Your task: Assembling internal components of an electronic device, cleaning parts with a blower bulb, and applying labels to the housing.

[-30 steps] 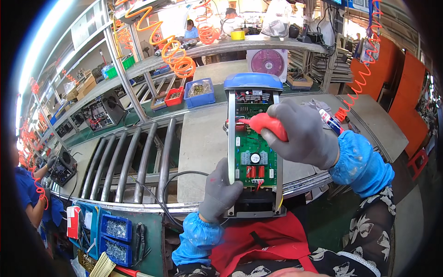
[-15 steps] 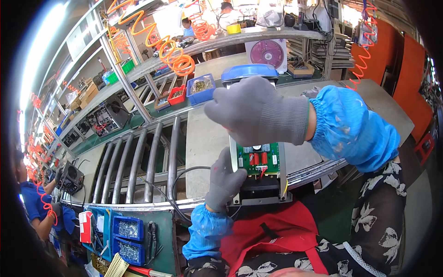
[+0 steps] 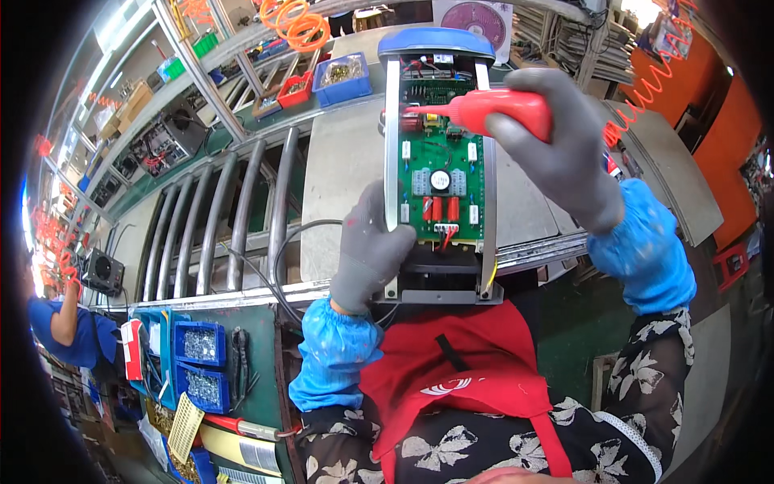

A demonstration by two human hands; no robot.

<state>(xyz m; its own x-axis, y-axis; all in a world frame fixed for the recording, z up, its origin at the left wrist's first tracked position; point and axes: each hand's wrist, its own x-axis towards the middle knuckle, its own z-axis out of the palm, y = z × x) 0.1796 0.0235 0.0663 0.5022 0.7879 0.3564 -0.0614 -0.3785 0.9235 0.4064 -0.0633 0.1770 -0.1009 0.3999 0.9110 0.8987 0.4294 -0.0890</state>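
My right hand [image 3: 576, 161] is wrapped round a red squeeze bottle [image 3: 506, 113] with a thin tapered nozzle. The bottle lies level above a green circuit board [image 3: 455, 157], its tip pointing left near the left rail. White and red components and a round white-topped part stand on that board. It sits in an open metal chassis [image 3: 393, 137] with a blue cover [image 3: 439, 40] at the far end. My left hand [image 3: 367, 246] grips the chassis's left rail near its front end, thumb on the inner side. Both hands wear grey gloves.
Left of the chassis runs a roller conveyor [image 3: 214, 218], with a black cable [image 3: 282, 250] looping across it. Blue bins [image 3: 201, 343] of small hardware and pliers [image 3: 240, 363] lie at lower left. Behind are a blue bin [image 3: 342, 79] and a red bin [image 3: 295, 90]. A co-worker [image 3: 72, 323] is at far left.
My right hand has moved to the right, uncovering the board, and the red bottle now shows in it. The left hand stays at the rail. The view has shifted.
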